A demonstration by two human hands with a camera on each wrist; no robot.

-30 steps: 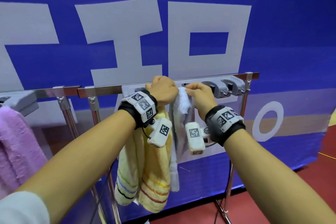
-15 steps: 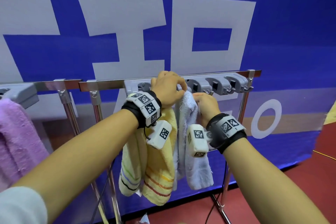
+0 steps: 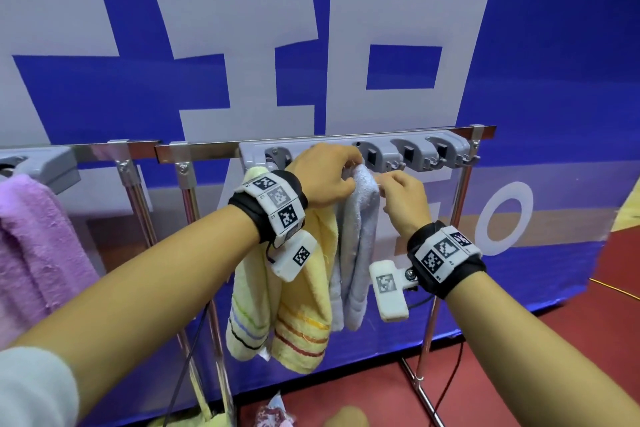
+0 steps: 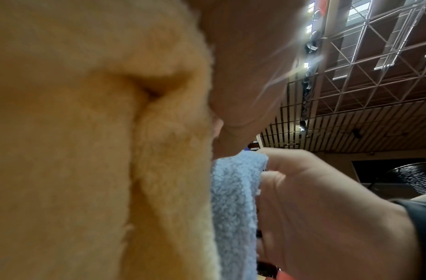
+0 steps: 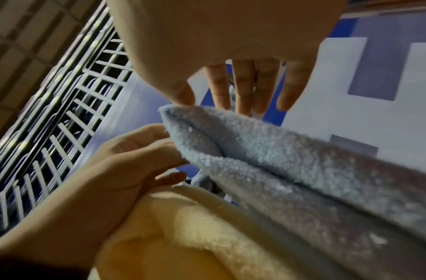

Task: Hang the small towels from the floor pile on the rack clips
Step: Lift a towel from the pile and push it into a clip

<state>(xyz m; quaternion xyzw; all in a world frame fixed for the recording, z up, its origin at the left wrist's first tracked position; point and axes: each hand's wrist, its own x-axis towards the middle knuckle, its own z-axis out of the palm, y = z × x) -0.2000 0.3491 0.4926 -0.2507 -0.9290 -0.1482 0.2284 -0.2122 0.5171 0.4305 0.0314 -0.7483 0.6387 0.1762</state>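
Head view: both hands (image 3: 363, 184) pinch fluffy blue towel (image 3: 358, 236).

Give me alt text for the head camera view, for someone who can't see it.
Two hands, left hand and right hand, hold the top of a light blue towel up at a grey clip strip on a metal rack. A yellow striped towel hangs beside it, with a blue banner behind.
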